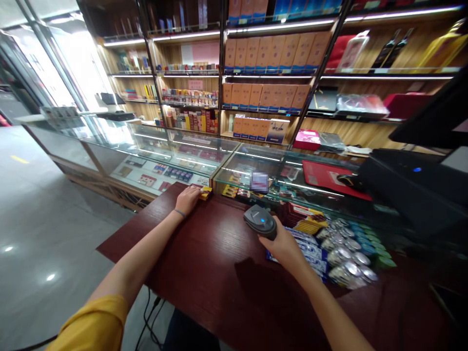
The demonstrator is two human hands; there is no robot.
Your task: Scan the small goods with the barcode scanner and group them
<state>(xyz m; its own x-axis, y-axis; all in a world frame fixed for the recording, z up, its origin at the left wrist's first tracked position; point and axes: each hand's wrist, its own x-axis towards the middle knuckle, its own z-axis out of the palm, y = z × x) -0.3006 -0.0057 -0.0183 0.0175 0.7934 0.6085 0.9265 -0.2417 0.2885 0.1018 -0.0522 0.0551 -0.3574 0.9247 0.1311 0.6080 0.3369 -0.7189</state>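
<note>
A black barcode scanner (260,221) with a blue light is gripped in my right hand (283,243), above the dark red wooden tabletop (204,258). My left hand (187,200) lies at the table's far edge, its fingers closed over a small yellow-and-red packet (205,193) beside the glass display counter (234,156). Part of that packet is hidden under the fingers. Right of the scanner are blue-and-white packets (307,251), a stack of yellow-and-brown packets (305,218) and several round silver-topped containers (345,253).
On the glass counter lies a red mat (331,178) with a dark mouse (345,181). A black monitor and its stand (405,180) loom at the right. Shelves of orange boxes (270,51) line the back wall. Cables (151,312) hang below the table's left edge.
</note>
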